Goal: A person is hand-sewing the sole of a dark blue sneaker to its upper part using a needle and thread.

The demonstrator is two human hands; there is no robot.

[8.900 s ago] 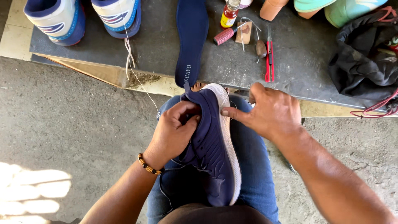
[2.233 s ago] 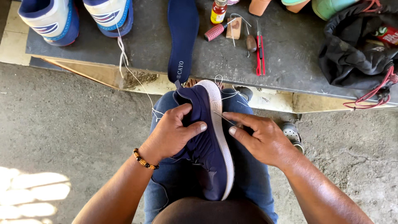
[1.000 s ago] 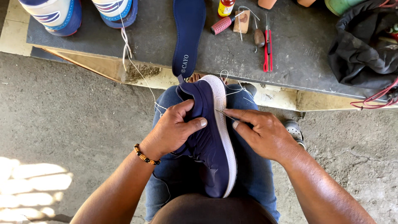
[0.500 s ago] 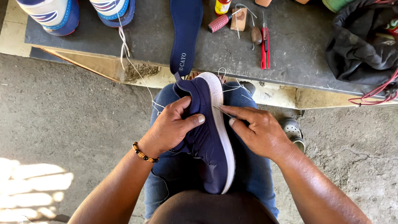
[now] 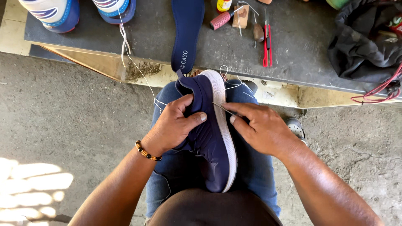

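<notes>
Your navy shoe point(image 5: 211, 138) lies on its side on your lap, white sole facing right, and it has barely shifted over the last second. Your left hand point(image 5: 173, 125) stays clamped on its upper, while your right hand point(image 5: 259, 129) has drawn the pinched needle point(image 5: 224, 109) to the sole's edge. White thread point(image 5: 138, 71) trails up to the counter point(image 5: 301, 46), beside the loose insole point(image 5: 186, 33).

Rough concrete floor point(image 5: 63, 125), sunlit patch lower left, low dark platform point(image 5: 301, 54) ahead.

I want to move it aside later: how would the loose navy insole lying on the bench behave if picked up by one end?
The navy insole looks thin and flat, so probably light and bendy, drooping when lifted by an end. It overhangs the grey bench edge, so a nudge might tip it off. It shouldn't roll.
</notes>
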